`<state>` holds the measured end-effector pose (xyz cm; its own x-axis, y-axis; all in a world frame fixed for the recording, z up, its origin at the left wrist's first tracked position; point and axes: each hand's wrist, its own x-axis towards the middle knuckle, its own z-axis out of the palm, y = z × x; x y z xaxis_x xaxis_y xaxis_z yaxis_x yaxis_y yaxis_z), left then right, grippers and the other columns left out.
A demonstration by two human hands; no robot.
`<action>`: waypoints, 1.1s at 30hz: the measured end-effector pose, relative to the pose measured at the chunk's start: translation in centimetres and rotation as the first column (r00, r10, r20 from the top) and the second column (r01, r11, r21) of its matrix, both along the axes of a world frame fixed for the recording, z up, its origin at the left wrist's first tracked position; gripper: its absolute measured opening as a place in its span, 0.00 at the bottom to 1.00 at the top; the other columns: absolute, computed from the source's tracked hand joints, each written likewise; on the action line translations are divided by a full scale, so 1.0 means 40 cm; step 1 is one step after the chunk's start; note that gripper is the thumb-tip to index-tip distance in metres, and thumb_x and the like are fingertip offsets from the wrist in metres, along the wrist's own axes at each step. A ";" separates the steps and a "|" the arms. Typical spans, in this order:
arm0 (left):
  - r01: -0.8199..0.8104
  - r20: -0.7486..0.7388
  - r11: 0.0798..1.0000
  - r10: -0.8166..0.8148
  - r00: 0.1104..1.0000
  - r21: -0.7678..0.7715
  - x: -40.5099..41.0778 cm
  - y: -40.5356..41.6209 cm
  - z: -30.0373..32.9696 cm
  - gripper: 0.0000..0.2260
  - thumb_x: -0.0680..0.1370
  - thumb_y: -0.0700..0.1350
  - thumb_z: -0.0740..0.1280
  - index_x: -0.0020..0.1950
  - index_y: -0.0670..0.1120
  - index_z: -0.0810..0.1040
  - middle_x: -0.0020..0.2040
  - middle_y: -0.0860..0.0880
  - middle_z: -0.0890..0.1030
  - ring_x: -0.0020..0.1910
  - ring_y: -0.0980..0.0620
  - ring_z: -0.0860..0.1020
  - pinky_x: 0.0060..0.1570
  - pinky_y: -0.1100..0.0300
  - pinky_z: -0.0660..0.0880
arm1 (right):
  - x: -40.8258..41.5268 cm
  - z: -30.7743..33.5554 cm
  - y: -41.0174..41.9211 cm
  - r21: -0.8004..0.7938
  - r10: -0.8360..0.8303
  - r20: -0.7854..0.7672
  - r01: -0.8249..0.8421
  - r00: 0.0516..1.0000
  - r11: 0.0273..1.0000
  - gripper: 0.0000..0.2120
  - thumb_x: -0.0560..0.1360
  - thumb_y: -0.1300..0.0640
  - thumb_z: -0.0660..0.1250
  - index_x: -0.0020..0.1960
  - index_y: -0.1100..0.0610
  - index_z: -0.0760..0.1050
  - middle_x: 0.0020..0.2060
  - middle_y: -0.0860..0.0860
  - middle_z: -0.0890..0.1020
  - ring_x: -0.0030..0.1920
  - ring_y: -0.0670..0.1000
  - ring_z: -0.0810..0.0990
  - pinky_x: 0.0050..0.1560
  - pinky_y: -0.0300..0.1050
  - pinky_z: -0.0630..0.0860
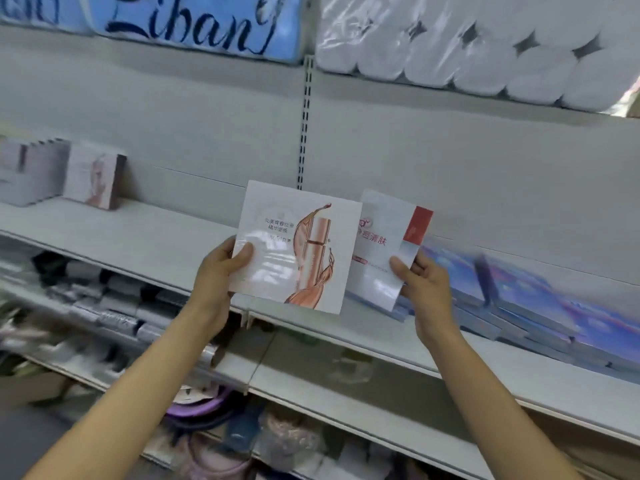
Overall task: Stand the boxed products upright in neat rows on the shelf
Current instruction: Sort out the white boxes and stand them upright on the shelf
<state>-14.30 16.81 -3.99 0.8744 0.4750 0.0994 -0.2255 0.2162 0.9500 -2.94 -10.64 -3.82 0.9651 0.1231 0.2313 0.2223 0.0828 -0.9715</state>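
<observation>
Glossy card is the trouble nearest the camera: the left hand (221, 263) has its grip pinched on one corner of the copper-printed box (294, 247), the right hand (420, 275) likewise on the red-striped box (388, 247), both held in the air just before the shelf (145, 233); either could swing or slip. Farther off, the blue boxes (540, 306) lie flat in a loose heap and the standing row (62, 173) is well to the left, so a box set down carelessly may topple.

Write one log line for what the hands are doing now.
left hand: holds copper box | right hand: holds red box | shelf: few boxes upright far left
</observation>
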 end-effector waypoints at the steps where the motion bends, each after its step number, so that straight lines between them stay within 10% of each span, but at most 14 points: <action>1: -0.007 -0.003 1.000 0.007 1.000 0.017 -0.031 0.049 0.000 0.10 0.82 0.42 0.64 0.61 0.48 0.81 0.55 0.47 0.87 0.51 0.48 0.85 0.47 0.57 0.82 | -0.022 -0.004 0.055 0.006 0.017 -0.007 -0.017 1.000 1.000 0.10 0.78 0.62 0.70 0.57 0.52 0.80 0.49 0.45 0.87 0.50 0.50 0.87 0.48 0.45 0.84; 15: -0.197 -0.094 0.980 0.192 0.977 -0.039 -0.284 0.620 -0.090 0.09 0.82 0.42 0.65 0.61 0.49 0.81 0.51 0.50 0.87 0.47 0.52 0.86 0.42 0.60 0.82 | -0.178 -0.069 0.683 -0.103 0.220 -0.058 -0.225 0.974 0.969 0.09 0.78 0.61 0.71 0.55 0.50 0.82 0.47 0.46 0.88 0.49 0.51 0.85 0.48 0.52 0.78; 33: -0.352 -0.115 0.934 0.344 0.932 -0.055 -0.104 1.227 -0.127 0.14 0.79 0.46 0.66 0.64 0.46 0.79 0.55 0.47 0.87 0.50 0.47 0.85 0.42 0.57 0.82 | 0.125 -0.101 1.345 -0.119 0.345 -0.072 -0.351 0.936 0.929 0.08 0.77 0.62 0.71 0.55 0.55 0.83 0.48 0.52 0.88 0.51 0.61 0.85 0.51 0.65 0.79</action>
